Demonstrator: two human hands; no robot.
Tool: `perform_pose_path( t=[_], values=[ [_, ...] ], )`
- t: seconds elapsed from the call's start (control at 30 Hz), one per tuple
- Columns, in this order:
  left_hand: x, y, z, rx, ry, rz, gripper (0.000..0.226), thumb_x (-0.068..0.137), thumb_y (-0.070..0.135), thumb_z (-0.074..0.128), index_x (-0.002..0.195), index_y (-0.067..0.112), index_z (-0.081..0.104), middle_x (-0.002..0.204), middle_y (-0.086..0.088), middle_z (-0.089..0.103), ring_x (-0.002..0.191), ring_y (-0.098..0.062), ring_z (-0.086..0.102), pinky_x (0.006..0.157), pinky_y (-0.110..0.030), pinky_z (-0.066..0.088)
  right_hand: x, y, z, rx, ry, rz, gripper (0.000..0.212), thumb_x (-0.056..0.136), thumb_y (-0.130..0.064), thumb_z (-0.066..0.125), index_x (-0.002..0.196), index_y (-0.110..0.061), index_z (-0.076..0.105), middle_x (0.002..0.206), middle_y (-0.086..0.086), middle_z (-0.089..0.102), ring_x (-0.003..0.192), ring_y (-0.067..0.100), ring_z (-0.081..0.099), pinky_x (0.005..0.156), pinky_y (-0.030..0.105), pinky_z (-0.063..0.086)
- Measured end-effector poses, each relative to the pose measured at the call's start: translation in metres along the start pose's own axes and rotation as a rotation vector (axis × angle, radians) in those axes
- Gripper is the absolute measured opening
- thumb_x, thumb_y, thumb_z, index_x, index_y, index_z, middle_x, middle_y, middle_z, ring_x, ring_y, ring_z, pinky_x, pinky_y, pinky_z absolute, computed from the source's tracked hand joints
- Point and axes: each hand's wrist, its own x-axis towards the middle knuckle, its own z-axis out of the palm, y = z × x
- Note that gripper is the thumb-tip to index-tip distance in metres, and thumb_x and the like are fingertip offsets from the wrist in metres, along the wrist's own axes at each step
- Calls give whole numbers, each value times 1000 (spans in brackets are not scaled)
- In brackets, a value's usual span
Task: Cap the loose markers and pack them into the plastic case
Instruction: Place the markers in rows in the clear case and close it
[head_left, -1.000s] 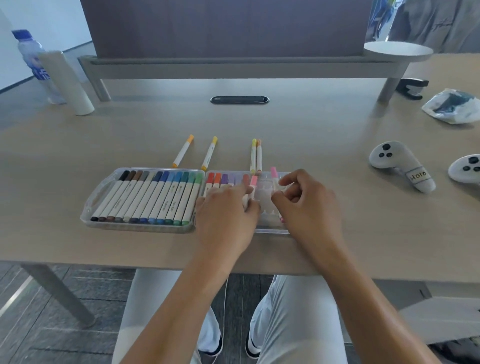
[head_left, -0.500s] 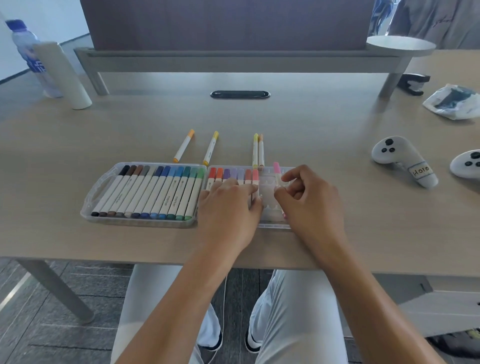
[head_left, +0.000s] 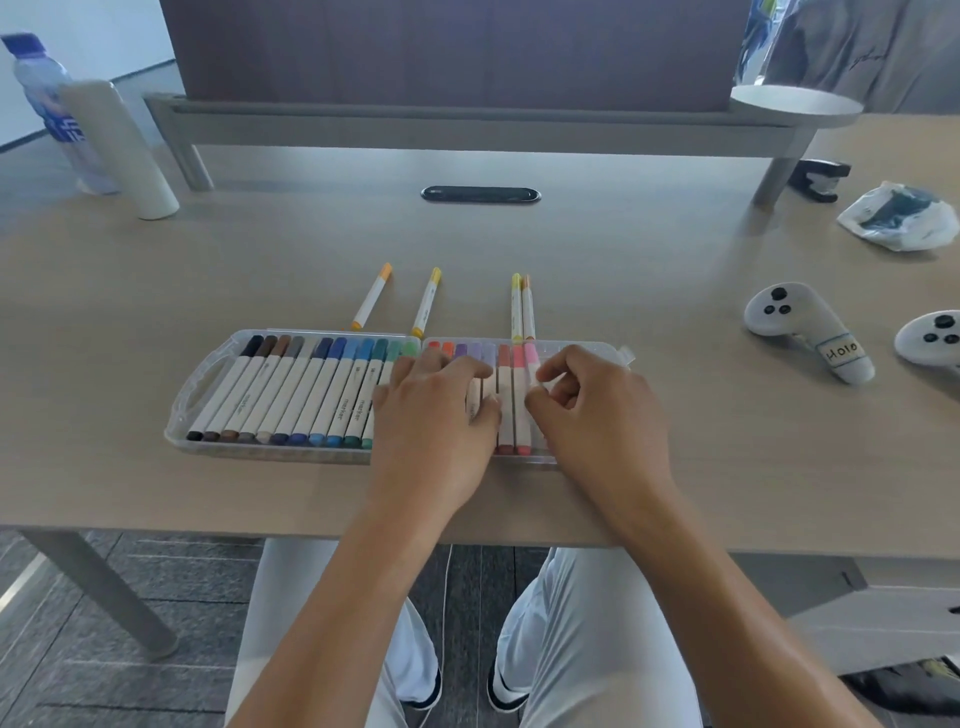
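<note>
Your desk (head_left: 156, 291) carries one clear plastic case (head_left: 208, 374), two white controllers (head_left: 802, 327), four loose markers (head_left: 372, 296) just behind the case. Your left hand (head_left: 436, 410) rests flat on packed markers; your right hand (head_left: 597, 410) pinches the pink marker (head_left: 531, 364) in the case.

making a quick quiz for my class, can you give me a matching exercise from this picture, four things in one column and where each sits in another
Things:
1. clear plastic marker case
2. blue-capped water bottle
3. white handheld controller with a label
4. pair of yellow and orange markers

Places:
a. far left of the table
b. on the table just beyond the case
c. right of the hands
d. under both hands

Pairs: 1-d, 2-a, 3-c, 4-b
</note>
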Motion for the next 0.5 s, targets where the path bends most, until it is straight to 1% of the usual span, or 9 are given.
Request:
perform_pose_path(
  t=[0.07, 0.13, 0.2, 0.23, 0.33, 0.5],
  values=[
    [0, -5, -3, 37, -20, 4, 35, 95, 41, 63, 129, 33, 65, 131, 7, 57, 130, -20, 45, 109, -46, 33, 0, -1, 4, -31, 3, -5, 8, 90, -36, 66, 96, -32, 70, 70, -16, 65, 77, 10, 64, 84, 36, 53],
    [0, -10, -5, 60, -56, 11, 39, 96, 48, 60, 133, 36, 62, 142, 8, 52, 139, -19, 39, 120, -52, 23, 0, -1, 6, -48, 20, -20, 8, 92, -36, 66, 97, -31, 71, 71, -16, 65, 76, 9, 64, 85, 37, 53],
    [1, -15, -5, 87, -104, 21, 43, 96, 53, 56, 137, 38, 58, 150, 8, 46, 145, -19, 33, 124, -56, 13, 0, 2, 6, -55, 29, -37, 10, 94, -35, 65, 97, -30, 74, 73, -16, 67, 74, 7, 64, 84, 39, 55],
    [0, -17, -4, 103, -120, 30, 44, 97, 55, 54, 138, 39, 57, 152, 8, 43, 147, -19, 30, 124, -57, 11, -1, 3, 6, -50, 31, -44, 11, 95, -34, 65, 97, -30, 75, 75, -15, 68, 75, 7, 64, 84, 39, 55],
    [-1, -21, -1, 136, -128, 59, 46, 98, 58, 48, 140, 40, 54, 156, 6, 38, 149, -21, 28, 125, -58, 9, -3, 8, 6, -36, 51, -78, 9, 95, -33, 69, 95, -30, 77, 80, -18, 67, 78, 4, 64, 85, 40, 55],
    [-6, -22, 1, 170, -115, 84, 47, 100, 58, 42, 142, 40, 51, 157, 4, 37, 150, -22, 28, 124, -60, 11, -5, 9, 7, -91, 55, -97, 10, 95, -33, 68, 94, -30, 77, 87, -19, 64, 86, 8, 62, 91, 41, 52]
  ],
)
